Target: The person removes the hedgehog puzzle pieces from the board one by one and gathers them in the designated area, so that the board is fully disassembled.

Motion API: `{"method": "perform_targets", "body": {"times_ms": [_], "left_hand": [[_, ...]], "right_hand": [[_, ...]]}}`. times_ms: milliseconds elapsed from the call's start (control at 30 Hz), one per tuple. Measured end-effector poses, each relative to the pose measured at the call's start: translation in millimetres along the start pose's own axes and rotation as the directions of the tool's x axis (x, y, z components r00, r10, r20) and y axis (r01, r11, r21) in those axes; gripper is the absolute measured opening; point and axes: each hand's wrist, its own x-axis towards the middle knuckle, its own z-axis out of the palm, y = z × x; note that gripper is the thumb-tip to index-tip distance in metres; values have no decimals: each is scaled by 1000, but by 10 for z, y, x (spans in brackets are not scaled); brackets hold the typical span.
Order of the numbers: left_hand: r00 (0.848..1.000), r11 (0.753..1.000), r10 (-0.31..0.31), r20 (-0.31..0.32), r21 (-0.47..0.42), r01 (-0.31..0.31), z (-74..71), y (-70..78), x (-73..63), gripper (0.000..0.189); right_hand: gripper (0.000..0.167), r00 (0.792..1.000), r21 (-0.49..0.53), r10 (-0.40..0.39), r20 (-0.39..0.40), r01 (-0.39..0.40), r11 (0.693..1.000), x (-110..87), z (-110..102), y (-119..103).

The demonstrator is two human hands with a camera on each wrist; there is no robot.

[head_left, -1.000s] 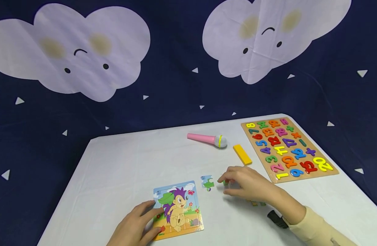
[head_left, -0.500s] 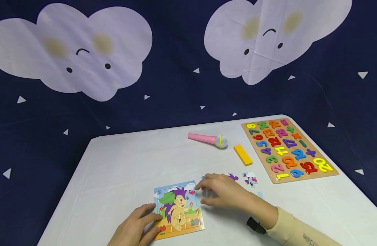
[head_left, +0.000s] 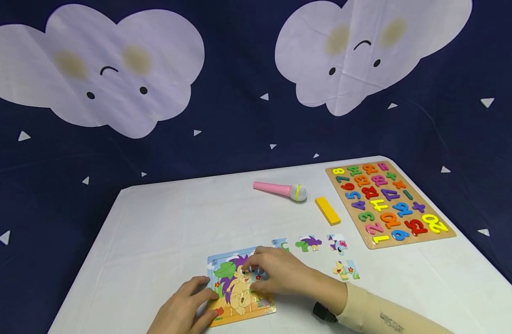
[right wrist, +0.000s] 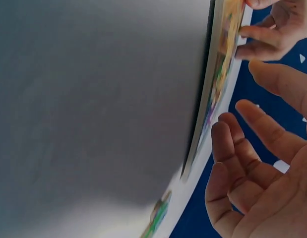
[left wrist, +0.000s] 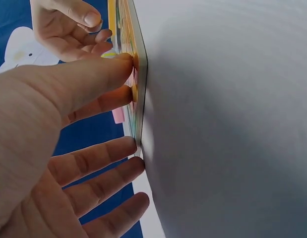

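Observation:
A square jigsaw puzzle (head_left: 239,304) with a purple-spined hedgehog and a green leaf lies flat near the front of the table. My left hand (head_left: 182,304) rests at its left side, and in the left wrist view the thumb and forefinger touch the picture face. Over the puzzle's upper right part is my right hand (head_left: 281,271), covering some of it. The right wrist view shows this hand (right wrist: 265,168) with loosely bent fingers apart from the board and nothing between them. Just past it lie loose jigsaw pieces, among them a purple-spine piece (head_left: 309,243) and a face piece (head_left: 345,270).
A butterfly piece (head_left: 337,244) and a partly hidden leaf piece (head_left: 280,244) lie behind the right hand. Farther back are a yellow block (head_left: 328,211), a pink toy microphone (head_left: 277,189) and a wooden number board (head_left: 389,204). A dark blue cloud-printed cloth (head_left: 231,93) hangs behind the table.
My right hand has moved left from the loose pieces onto the puzzle's right part, uncovering those pieces. My left hand has stayed at the puzzle's left side.

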Motion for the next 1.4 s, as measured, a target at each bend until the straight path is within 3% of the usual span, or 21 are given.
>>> {"method": "perform_targets", "body": {"times_ms": [267, 633, 1067, 1400], "left_hand": [[995, 996, 88, -52, 29, -86, 37, -62, -13, 22], [995, 997, 83, -57, 14, -82, 51, -64, -33, 22], [998, 999, 46, -31, 4, -46, 41, -39, -16, 24], [995, 997, 78, -56, 11, -77, 53, -53, -28, 21]], "right_hand": [[44, 997, -8, 66, 26, -66, 998, 51, 104, -93], [64, 995, -82, 91, 26, -89, 993, 104, 152, -185], [54, 996, -48, 84, 4, -83, 995, 157, 159, -169], [47, 997, -44, 82, -2, -82, 996, 227, 158, -198]]}}
